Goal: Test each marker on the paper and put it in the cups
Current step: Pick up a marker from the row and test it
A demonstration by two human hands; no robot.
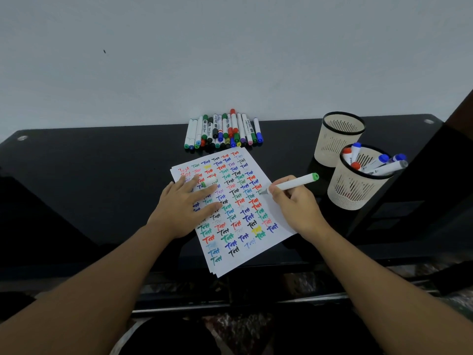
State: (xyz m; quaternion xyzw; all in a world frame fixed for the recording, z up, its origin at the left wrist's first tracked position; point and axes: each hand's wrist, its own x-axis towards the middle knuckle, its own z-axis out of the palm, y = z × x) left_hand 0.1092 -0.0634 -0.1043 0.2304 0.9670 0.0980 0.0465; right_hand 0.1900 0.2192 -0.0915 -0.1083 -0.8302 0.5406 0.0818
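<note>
— How is the surface (102,175) finished?
— Black and glossy; the cups are mirrored in it.
— And the cups (340,139)?
— Cream slotted plastic, matt, with dark rims.
— The rest?
— Matt white paper (256,249); smooth plastic marker barrels (225,129) at the far edge.

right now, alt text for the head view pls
A right hand writes with a green marker on paper full of coloured test words while the left hand holds the sheet flat; loose markers and two cups sit behind.
</note>
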